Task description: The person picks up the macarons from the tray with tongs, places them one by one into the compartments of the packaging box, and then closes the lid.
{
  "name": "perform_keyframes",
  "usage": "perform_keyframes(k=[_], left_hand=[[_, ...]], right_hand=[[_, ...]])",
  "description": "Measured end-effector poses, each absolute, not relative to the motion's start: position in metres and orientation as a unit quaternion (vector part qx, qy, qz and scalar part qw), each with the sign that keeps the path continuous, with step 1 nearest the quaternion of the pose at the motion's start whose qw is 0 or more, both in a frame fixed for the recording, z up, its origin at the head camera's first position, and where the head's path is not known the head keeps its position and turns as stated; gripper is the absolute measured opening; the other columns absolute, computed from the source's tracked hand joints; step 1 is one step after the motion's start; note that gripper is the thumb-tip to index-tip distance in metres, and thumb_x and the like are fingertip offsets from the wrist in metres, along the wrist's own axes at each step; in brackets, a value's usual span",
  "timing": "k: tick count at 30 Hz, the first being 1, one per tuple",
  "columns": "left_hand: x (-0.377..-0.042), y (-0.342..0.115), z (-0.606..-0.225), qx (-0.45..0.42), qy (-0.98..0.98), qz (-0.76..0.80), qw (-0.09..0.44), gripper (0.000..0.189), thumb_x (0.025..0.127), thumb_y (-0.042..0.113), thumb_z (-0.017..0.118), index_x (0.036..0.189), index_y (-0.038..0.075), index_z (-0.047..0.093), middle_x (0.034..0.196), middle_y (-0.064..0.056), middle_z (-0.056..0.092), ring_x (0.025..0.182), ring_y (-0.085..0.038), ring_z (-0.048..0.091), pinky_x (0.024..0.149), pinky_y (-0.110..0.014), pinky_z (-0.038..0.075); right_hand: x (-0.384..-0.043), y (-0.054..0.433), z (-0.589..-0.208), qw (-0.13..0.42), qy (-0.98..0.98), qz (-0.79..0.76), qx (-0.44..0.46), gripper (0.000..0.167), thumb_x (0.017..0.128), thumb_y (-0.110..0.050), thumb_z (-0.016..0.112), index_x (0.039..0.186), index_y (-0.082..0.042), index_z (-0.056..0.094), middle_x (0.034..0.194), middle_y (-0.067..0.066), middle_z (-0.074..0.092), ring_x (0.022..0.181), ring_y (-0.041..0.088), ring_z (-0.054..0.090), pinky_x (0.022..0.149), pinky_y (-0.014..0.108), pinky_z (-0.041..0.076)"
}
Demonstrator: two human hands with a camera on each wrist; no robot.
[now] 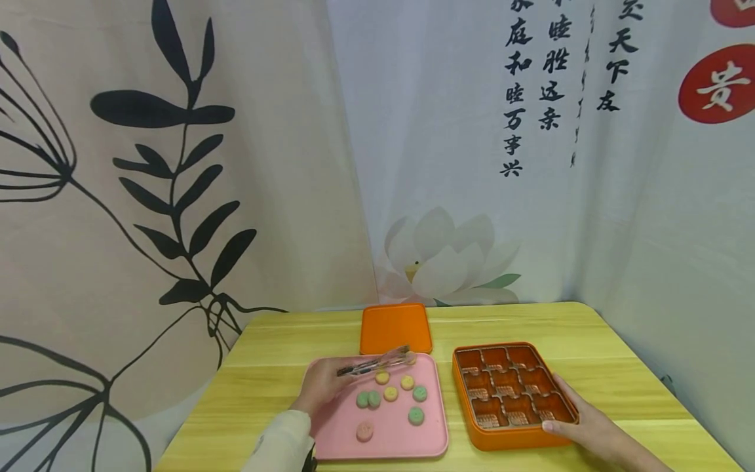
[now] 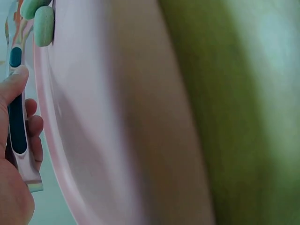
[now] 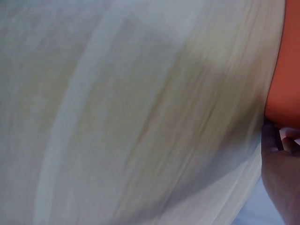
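Note:
My left hand (image 1: 323, 385) grips a pair of tongs (image 1: 367, 366) above the far left part of a pink tray (image 1: 336, 442). The thumb lies along the dark inlay of the tongs' handle (image 2: 18, 122) in the left wrist view. Near the tongs' tips is a yellow round piece (image 1: 411, 359), partly hidden behind them. Around the tray lie other yellow pieces (image 1: 390, 393), several green ones (image 1: 415, 415) and a pink one (image 1: 364, 431). With thumb at the rim and fingers along the side, my right hand (image 1: 592, 419) holds the near right corner of an orange box (image 1: 489, 439).
A clear divided insert (image 1: 506, 387) with several compartments sits inside the box. Behind the pink tray, an orange lid-like tray (image 1: 395, 328) lies on the wood-patterned table (image 1: 248, 387). A printed curtain (image 1: 295, 196) hangs beyond the table's far edge.

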State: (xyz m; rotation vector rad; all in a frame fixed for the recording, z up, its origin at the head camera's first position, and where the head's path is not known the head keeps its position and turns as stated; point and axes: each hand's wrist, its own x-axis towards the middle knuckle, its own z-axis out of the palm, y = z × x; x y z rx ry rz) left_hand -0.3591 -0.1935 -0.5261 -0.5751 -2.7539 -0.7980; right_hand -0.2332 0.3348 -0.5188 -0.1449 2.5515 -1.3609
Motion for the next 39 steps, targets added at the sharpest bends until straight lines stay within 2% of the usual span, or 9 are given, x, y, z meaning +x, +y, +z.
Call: perform_keyframes(k=[7, 15, 21, 26, 29, 34, 36, 39], left_hand=[[-0.358, -0.196, -0.527, -0.191, -0.932, -0.286, 0.111, 0.019, 0.085, 0.025, 0.079, 0.103, 0.022, 0.079, 0.099, 0.004, 0.074, 0.087, -0.013, 0.066, 0.077, -0.038, 0.053], [-0.355, -0.2, -0.525, -0.186, -0.923, -0.319, 0.106, 0.014, 0.085, 0.022, 0.079, 0.099, 0.022, 0.079, 0.097, 0.005, 0.073, 0.084, -0.012, 0.063, 0.075, -0.037, 0.051], [-0.348, -0.194, -0.516, -0.181, -0.913, -0.35, 0.1, 0.022, 0.086, 0.027, 0.078, 0.108, 0.024, 0.078, 0.106, 0.002, 0.074, 0.09, -0.014, 0.065, 0.078, -0.037, 0.051], [-0.341, -0.178, -0.503, -0.207, -0.89, -0.401, 0.06, 0.028, 0.089, 0.026, 0.076, 0.117, 0.025, 0.075, 0.113, 0.003, 0.072, 0.097, -0.012, 0.064, 0.081, -0.031, 0.051], [-0.336, -0.165, -0.498, -0.223, -0.877, -0.424, 0.039, 0.026, 0.089, 0.022, 0.076, 0.114, 0.024, 0.076, 0.108, 0.007, 0.072, 0.09, -0.009, 0.062, 0.075, -0.026, 0.049], [-0.325, -0.142, -0.494, -0.246, -0.867, -0.432, 0.018, 0.018, 0.086, 0.023, 0.078, 0.103, 0.019, 0.079, 0.081, 0.01, 0.067, 0.065, -0.004, 0.049, 0.056, -0.022, 0.04], [-0.32, -0.133, -0.493, -0.25, -0.861, -0.444, 0.0, 0.016, 0.086, 0.023, 0.078, 0.101, 0.018, 0.079, 0.076, 0.01, 0.067, 0.061, -0.003, 0.049, 0.054, -0.021, 0.041], [-0.312, -0.122, -0.491, -0.247, -0.854, -0.457, -0.023, 0.015, 0.085, 0.021, 0.079, 0.1, 0.017, 0.08, 0.077, 0.01, 0.068, 0.063, -0.004, 0.051, 0.055, -0.02, 0.044]], right_hand=[[-0.232, 0.335, -0.518, 0.12, 0.875, -0.467, -0.05, 0.095, 0.098, -0.031, 0.063, 0.156, 0.0, -0.006, 0.152, 0.042, 0.007, 0.13, 0.061, 0.033, 0.093, 0.068, 0.039], [-0.231, 0.335, -0.517, 0.119, 0.881, -0.454, -0.053, 0.095, 0.099, -0.031, 0.062, 0.156, 0.0, -0.007, 0.152, 0.042, 0.007, 0.129, 0.063, 0.031, 0.092, 0.069, 0.038], [-0.229, 0.334, -0.516, 0.118, 0.881, -0.456, -0.044, 0.098, 0.097, -0.034, 0.064, 0.156, 0.0, -0.006, 0.152, 0.042, 0.009, 0.129, 0.062, 0.033, 0.093, 0.069, 0.038], [-0.229, 0.335, -0.516, 0.115, 0.878, -0.463, -0.046, 0.098, 0.096, -0.034, 0.065, 0.156, 0.0, -0.005, 0.151, 0.043, 0.013, 0.128, 0.06, 0.038, 0.093, 0.068, 0.039], [-0.23, 0.335, -0.518, 0.113, 0.877, -0.464, -0.046, 0.099, 0.096, -0.033, 0.066, 0.157, 0.0, -0.004, 0.151, 0.043, 0.015, 0.126, 0.057, 0.042, 0.093, 0.066, 0.04], [-0.23, 0.335, -0.519, 0.111, 0.878, -0.464, -0.046, 0.098, 0.096, -0.033, 0.066, 0.157, 0.0, -0.004, 0.151, 0.042, 0.015, 0.126, 0.056, 0.043, 0.093, 0.066, 0.04], [-0.23, 0.334, -0.519, 0.111, 0.877, -0.465, -0.046, 0.097, 0.096, -0.034, 0.065, 0.157, -0.001, -0.004, 0.152, 0.042, 0.013, 0.127, 0.058, 0.041, 0.093, 0.066, 0.04], [-0.231, 0.332, -0.52, 0.115, 0.88, -0.46, -0.044, 0.097, 0.097, -0.035, 0.064, 0.157, -0.003, -0.005, 0.153, 0.041, 0.009, 0.129, 0.061, 0.033, 0.092, 0.068, 0.04]])
